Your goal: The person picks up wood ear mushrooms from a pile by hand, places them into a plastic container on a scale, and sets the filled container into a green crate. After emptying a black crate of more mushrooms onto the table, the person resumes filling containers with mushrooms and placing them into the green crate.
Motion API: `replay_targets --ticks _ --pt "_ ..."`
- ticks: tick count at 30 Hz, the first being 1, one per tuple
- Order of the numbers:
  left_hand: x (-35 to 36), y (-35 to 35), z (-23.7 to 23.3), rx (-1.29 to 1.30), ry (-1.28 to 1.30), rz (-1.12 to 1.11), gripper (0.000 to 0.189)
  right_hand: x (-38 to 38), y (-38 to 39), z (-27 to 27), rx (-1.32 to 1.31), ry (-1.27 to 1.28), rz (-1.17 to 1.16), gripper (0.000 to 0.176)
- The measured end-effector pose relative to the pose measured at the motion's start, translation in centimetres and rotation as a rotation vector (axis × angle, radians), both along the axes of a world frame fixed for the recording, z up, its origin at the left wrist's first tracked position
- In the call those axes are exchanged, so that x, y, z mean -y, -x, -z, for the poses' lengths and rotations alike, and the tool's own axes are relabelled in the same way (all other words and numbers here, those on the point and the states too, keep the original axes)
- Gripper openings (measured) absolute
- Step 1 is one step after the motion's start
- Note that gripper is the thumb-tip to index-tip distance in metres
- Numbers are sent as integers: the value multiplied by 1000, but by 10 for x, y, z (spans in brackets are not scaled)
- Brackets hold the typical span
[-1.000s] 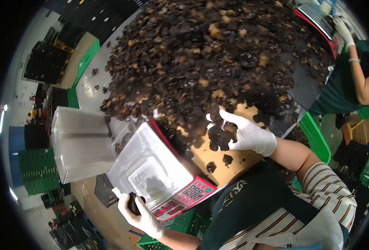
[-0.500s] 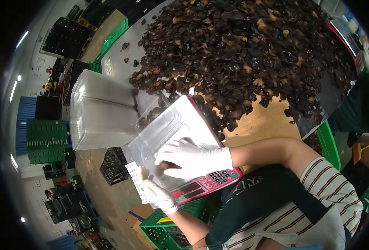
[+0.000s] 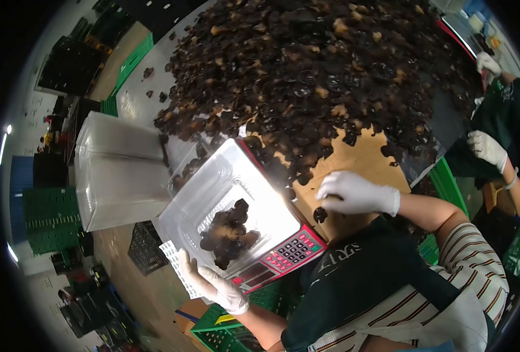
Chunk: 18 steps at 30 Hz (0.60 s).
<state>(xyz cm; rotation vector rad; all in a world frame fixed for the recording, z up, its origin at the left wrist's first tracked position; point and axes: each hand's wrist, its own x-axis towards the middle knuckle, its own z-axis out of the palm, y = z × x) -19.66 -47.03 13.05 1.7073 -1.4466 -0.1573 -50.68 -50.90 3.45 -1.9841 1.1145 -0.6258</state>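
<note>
My left hand (image 3: 222,290), in a white glove, is closed on a white sheet of labels (image 3: 179,270) beside the scale's lower left corner. On the red-and-white scale (image 3: 277,199) rests a clear plastic tray (image 3: 180,220). A small heap of wood ear mushrooms (image 3: 229,233) sits in the tray. My right hand (image 3: 356,195), also gloved, is over the brown cardboard (image 3: 362,161) to the right of the scale, with its fingers loosely bent and apart from the thumb. One small wood ear piece (image 3: 320,215) shows just below the thumb.
A large pile of wood ears (image 3: 307,76) covers the table. Stacked clear trays (image 3: 119,170) stand left of the scale. A green crate (image 3: 213,334) is below. At right, a co-worker's gloved hands (image 3: 487,149) are near another scale (image 3: 456,38).
My right hand has left the tray and moved right over the cardboard, uncovering the wood ears in the tray. My left hand still holds the label sheet. The whole view has shifted slightly.
</note>
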Motion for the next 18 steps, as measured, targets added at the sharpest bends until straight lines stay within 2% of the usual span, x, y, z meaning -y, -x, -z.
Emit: replay_targets --ticks 4,5,6,7,9,10,11,12,14,18 --pt "3 28 -11 21 -5 112 47 -27 -19 12 -238 395 -120 21" --pt "2 35 -12 33 -36 121 48 -29 -17 17 -252 400 -113 19" --pt "2 43 -11 -4 23 266 44 -31 -14 21 -263 408 -111 17" --pt "0 66 -20 -144 -61 343 31 -34 -13 24 -266 419 -115 15" --pt "-7 86 -21 14 -212 617 26 -46 10 14 -338 314 -179 11" --pt "-7 102 -20 -7 -306 808 32 -57 28 17 -363 267 -217 11" --pt "-11 115 -7 -65 -291 940 35 -68 48 15 -418 228 -254 10" --pt "-10 126 -4 -46 -364 1047 37 -84 71 13 -366 258 -202 10" --pt "-14 136 2 -42 -415 1128 38 -90 98 -17 -637 -232 -393 9" --pt "-15 133 -1 -22 -350 1103 36 -90 118 -14 -645 -235 -279 10"
